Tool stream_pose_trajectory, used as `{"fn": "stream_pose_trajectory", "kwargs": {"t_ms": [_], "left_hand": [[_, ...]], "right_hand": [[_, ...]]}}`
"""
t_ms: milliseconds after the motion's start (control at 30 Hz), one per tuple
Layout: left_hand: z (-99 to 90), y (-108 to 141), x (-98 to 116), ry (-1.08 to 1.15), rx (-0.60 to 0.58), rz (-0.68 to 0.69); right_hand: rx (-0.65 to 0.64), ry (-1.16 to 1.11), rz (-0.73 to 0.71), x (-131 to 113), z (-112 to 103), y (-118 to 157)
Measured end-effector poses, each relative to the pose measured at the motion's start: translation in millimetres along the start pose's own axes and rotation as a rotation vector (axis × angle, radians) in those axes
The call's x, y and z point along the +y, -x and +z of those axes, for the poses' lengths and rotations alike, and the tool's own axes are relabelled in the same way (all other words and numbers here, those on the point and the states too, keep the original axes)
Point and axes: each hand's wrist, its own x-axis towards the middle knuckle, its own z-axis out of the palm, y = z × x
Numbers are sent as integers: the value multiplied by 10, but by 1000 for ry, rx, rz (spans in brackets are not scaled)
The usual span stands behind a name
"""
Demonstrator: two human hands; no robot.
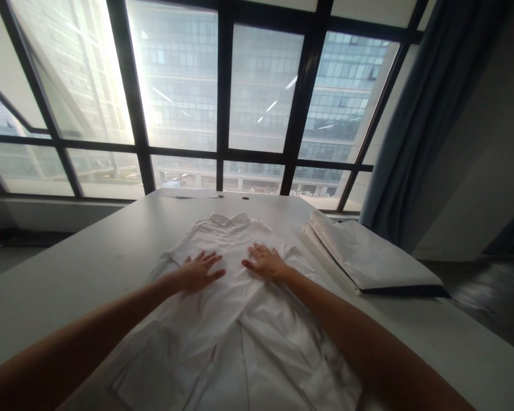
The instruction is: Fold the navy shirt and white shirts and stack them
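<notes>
A white collared garment [235, 297], like a shirt or lab coat, lies spread on the white table [98, 251] with its collar toward the window. Its lower part reaches down to the bottom of the view and is wrinkled. My left hand [200, 271] rests on the left side of the upper garment, fingers spread. On the right side of it lies my right hand [265, 261], also flat with the fingers apart. Neither hand grips the cloth. A strip of fabric shows between the two hands.
At the right on the table sits a folded stack of white cloth [368, 257] with a dark lower edge. White paper [186, 193] lies at the far edge. A dark-framed window [223, 85] stands behind, with a blue curtain [411, 125] on the right.
</notes>
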Motion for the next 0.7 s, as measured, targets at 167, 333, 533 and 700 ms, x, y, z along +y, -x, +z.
{"fn": "stream_pose_trajectory", "kwargs": {"t_ms": [167, 333, 533, 700], "left_hand": [[69, -113, -16, -33, 18, 61], [-80, -378, 83, -93, 152, 31], [169, 107, 427, 12, 104, 253], [176, 256, 376, 12, 21, 253]], "right_hand": [[-38, -19, -2, -34, -12, -61], [214, 153, 30, -203, -239, -170], [87, 1, -176, -598, -54, 364], [-69, -12, -115, -414, -87, 733]]}}
